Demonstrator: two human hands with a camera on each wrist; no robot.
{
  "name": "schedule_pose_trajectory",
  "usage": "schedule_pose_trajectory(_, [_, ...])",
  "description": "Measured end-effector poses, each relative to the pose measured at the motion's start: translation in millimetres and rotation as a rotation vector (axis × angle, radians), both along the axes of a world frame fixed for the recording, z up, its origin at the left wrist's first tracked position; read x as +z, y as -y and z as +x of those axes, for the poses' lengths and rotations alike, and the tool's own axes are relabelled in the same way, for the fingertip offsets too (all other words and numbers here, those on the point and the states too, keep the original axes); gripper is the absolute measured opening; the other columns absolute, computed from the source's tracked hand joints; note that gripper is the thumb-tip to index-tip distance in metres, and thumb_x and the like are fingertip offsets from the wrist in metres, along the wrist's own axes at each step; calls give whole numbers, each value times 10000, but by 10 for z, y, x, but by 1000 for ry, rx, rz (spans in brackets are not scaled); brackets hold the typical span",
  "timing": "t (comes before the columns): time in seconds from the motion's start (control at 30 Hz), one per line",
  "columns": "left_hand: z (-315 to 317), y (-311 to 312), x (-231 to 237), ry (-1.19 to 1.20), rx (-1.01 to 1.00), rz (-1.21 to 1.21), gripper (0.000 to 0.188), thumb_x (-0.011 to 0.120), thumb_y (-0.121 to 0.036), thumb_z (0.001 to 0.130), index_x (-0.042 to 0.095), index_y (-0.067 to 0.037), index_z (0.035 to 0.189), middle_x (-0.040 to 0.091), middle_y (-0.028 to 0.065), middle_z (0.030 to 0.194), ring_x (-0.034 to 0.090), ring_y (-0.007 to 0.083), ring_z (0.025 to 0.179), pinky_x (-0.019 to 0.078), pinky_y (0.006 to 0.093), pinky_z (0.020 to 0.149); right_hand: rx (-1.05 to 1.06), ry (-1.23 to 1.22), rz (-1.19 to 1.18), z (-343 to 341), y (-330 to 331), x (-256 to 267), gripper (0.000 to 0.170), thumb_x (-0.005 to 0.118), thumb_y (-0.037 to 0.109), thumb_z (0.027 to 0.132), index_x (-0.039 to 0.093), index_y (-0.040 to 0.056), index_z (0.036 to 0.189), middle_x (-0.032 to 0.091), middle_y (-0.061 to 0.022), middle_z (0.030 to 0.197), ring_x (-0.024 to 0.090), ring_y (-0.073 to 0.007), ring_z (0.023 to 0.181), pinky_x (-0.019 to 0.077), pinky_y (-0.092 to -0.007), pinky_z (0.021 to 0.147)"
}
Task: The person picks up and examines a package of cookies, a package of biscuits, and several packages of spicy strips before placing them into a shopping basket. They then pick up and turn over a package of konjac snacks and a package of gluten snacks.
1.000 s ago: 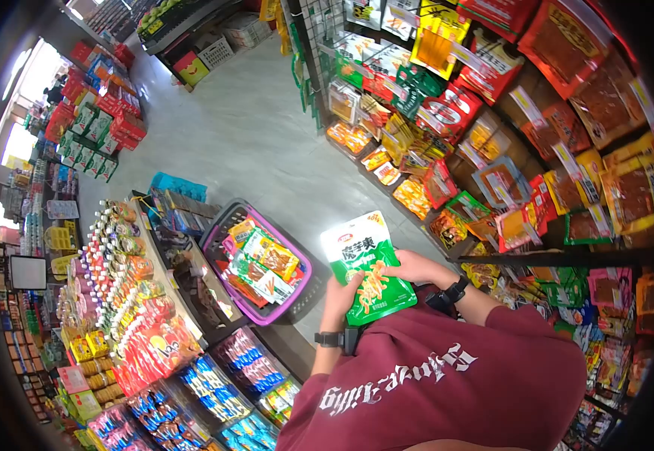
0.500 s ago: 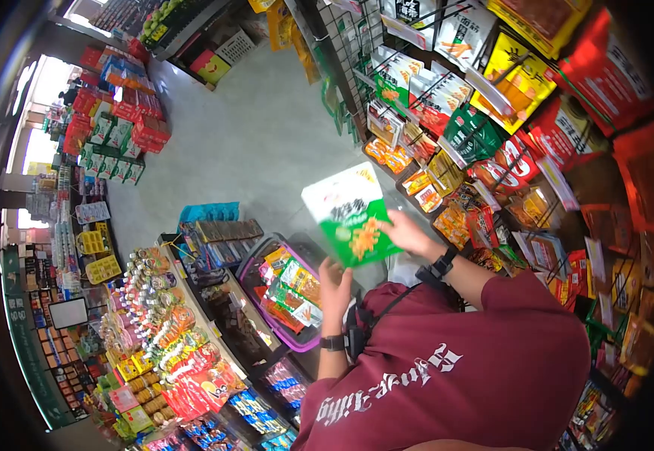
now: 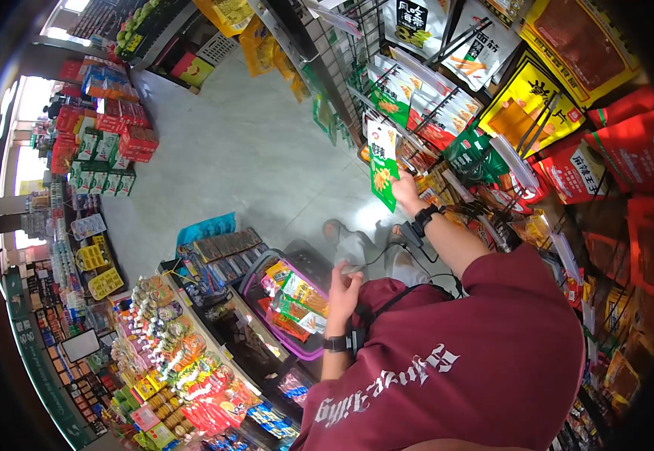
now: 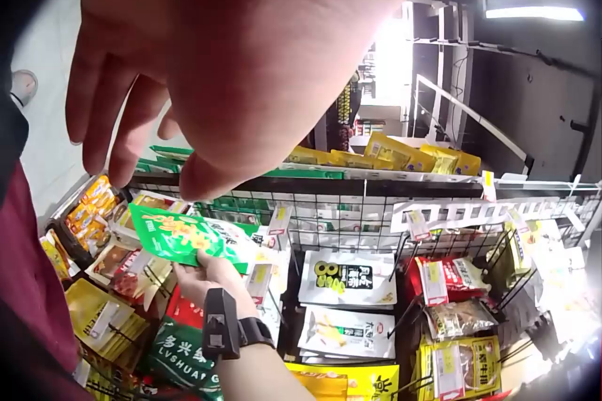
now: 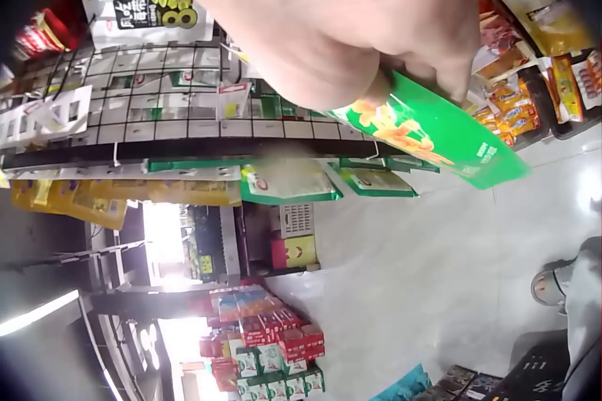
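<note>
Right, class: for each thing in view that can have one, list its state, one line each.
Green-and-white packet: held, tilted; seal too small to tell
Right hand: gripping that packet
Left hand: empty
Basket: upright, loaded with snack packets
Upper rack packets: hanging
Wrist straps: fastened

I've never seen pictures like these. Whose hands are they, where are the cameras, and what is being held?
There is no machine here: a person works with two bare hands among shop goods. One camera is worn on the head, looking forward and down; the other two are worn on the wrists, so a hand looms large in each. The right hand grips a green-and-white packet near hanging snack bags. The left hand holds nothing; in the head view, a purple-rimmed basket shows beside it, with colourful packets inside.
</note>
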State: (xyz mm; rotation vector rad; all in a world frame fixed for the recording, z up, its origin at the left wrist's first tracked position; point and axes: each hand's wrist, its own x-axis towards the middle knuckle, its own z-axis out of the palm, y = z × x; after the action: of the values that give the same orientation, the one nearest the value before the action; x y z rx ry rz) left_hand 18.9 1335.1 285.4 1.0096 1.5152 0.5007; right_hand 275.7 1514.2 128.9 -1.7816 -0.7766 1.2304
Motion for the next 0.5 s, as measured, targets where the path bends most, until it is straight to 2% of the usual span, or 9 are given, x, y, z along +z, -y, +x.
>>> schedule_pose_trajectory(0.03, [-28, -48, -36, 29, -2, -20, 566, 645, -158, 999, 393, 19, 1474, 722, 133, 1093, 648, 164, 987, 505, 313, 907, -37, 1, -16, -17, -86, -133, 244, 580, 95, 980, 702, 19, 1177, 746, -180, 1026, 711, -306, 957, 520, -409, 857])
schedule_pose_trajectory(0.2, [-172, -530, -137, 97, -101, -82, 499, 625, -143, 1004, 446, 12, 1444, 722, 126, 1102, 646, 163, 1017, 499, 309, 926, -124, 134, -56, -45, -513, -385, 239, 591, 160, 963, 714, 72, 1148, 743, -207, 1058, 714, -358, 1024, 532, -452, 874])
schedule_pose_trajectory(0.3, [-262, -925, -141, 115, -159, -51, 463, 617, -135, 1004, 481, 16, 1420, 722, 116, 1088, 650, 169, 1041, 496, 307, 948, -159, 195, -115, -55, -795, -520, 256, 588, 162, 953, 715, 65, 1154, 737, -220, 1051, 710, -375, 1021, 532, -456, 880])
schedule_pose_trajectory(0.33, [-312, -1036, -140, 129, -147, -4, 444, 628, -147, 1005, 503, 13, 1399, 709, 95, 1047, 637, 155, 996, 494, 294, 912, -178, 180, -87, -57, -879, -584, 268, 585, 162, 945, 715, 61, 1156, 733, -233, 1049, 705, -389, 1025, 531, -464, 887])
schedule_pose_trajectory(0.4, [-395, -1256, -153, 165, -114, 90, 407, 651, -173, 1008, 546, 6, 1358, 685, 52, 965, 611, 127, 906, 491, 269, 838, -196, 291, -100, -96, -940, -365, 267, 586, 160, 943, 717, 61, 1153, 732, -234, 1051, 703, -392, 1031, 531, -464, 890])
schedule_pose_trajectory(0.47, [-541, -1461, -112, 174, -123, 121, 392, 652, -181, 1010, 560, -1, 1346, 692, 62, 971, 618, 133, 911, 494, 272, 846, -239, 332, -121, -152, -990, -119, 291, 581, 157, 948, 713, 76, 1195, 721, -245, 1108, 689, -395, 1071, 521, -467, 914])
schedule_pose_trajectory(0.5, [-627, -1539, -72, 176, -124, 130, 385, 652, -185, 1011, 567, -5, 1340, 696, 67, 975, 621, 136, 913, 495, 274, 851, -254, 330, -77, -92, -1064, -326, 301, 578, 157, 952, 709, 82, 1213, 715, -248, 1131, 683, -396, 1085, 517, -467, 923])
